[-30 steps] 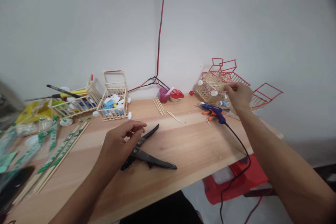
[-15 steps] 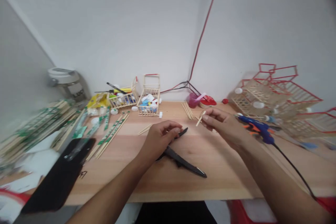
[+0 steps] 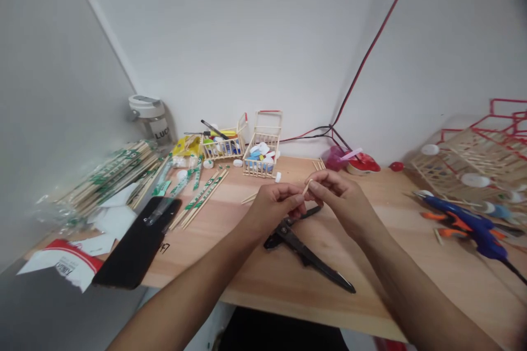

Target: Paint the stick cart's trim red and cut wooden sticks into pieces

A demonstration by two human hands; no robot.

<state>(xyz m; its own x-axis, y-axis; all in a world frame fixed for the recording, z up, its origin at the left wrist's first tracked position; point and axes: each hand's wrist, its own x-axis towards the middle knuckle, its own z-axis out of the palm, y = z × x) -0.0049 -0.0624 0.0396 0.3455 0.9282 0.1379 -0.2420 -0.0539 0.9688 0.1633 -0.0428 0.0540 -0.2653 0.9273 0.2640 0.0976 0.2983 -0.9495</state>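
A short piece of wooden stick [image 3: 307, 187] is pinched in the fingertips of my right hand [image 3: 335, 192]. My left hand [image 3: 280, 203] has come up against it, its thumb and fingers closed at the lower end of the stick. Fingers partly hide the piece. Just below my hands lies a black shears-like tool [image 3: 313, 260] with long arms, resting on the wooden table [image 3: 230, 263]. Thin sticks [image 3: 249, 198] lie behind my left hand, and a few more [image 3: 319, 164] lie farther back.
Two small stick-built carts [image 3: 259, 167] [image 3: 222, 149] hold coloured bits at the back. Right: a blue glue gun [image 3: 465, 219] and red-trimmed carts [image 3: 473, 148]. Left: a black phone [image 3: 140, 241], wrapped chopsticks [image 3: 111, 175] and a lidded jar [image 3: 152, 120]. A red dish [image 3: 364, 163] stands near the wall.
My hands have come together, the right bringing the stick piece to my left fingertips. The view has swung to the right-hand things' cost, showing more of the left side.
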